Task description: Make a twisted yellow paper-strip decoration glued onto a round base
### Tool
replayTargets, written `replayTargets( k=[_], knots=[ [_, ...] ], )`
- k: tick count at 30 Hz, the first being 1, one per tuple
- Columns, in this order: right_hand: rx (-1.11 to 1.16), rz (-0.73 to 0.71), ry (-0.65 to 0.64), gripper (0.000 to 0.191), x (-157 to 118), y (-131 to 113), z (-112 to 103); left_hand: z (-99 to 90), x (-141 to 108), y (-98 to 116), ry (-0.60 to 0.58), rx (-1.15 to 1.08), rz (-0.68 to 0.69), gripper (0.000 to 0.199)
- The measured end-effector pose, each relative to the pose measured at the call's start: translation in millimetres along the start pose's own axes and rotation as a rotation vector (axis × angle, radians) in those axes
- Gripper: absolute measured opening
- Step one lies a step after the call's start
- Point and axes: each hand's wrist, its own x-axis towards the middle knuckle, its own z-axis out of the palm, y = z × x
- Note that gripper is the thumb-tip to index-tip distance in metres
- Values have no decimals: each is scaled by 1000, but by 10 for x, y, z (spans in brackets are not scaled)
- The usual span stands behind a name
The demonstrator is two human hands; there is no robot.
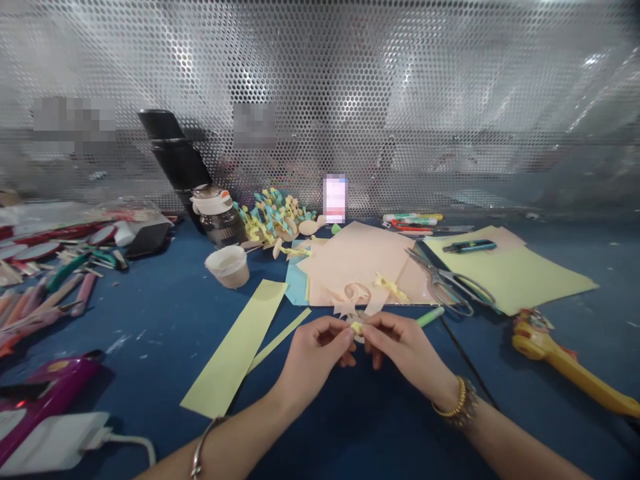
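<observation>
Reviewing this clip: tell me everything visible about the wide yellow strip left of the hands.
The wide yellow strip is a long, plain, pale piece that looks like paper, with straight sides. It lies flat on the blue table, slanting from near left to far right, its far end close to the blue sheet. A narrow strip lies to its right, its near end seeming to meet the wide one's edge. The left hand is not holding it.
</observation>
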Motion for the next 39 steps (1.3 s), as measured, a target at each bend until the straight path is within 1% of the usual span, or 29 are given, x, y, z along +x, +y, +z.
replayTargets(
  k=[7,14,19,24,34,39],
  knots=[
    [10,-14,15,23,16,0,-33,2,10,17,21,-8,-18,20],
    [-42,-58,20,23,-16,-28,-37,-3,7,-7,-31,-2,7,21],
    [-68,-77,3,18,-35,-53,-25,-4,-9,-10,-1,16,11,20],
    [-77,-70,2,17,-46,-55,-5,0,-6,-1,-2,19,28,20],
    [-89,-57,-5,15,-65,-72,14,6,-23,30,28,38,12,22],
    [-79,-38,-4,15,-65,-62,21,8,-25,19,-8,-42,1,22]
  ],
)
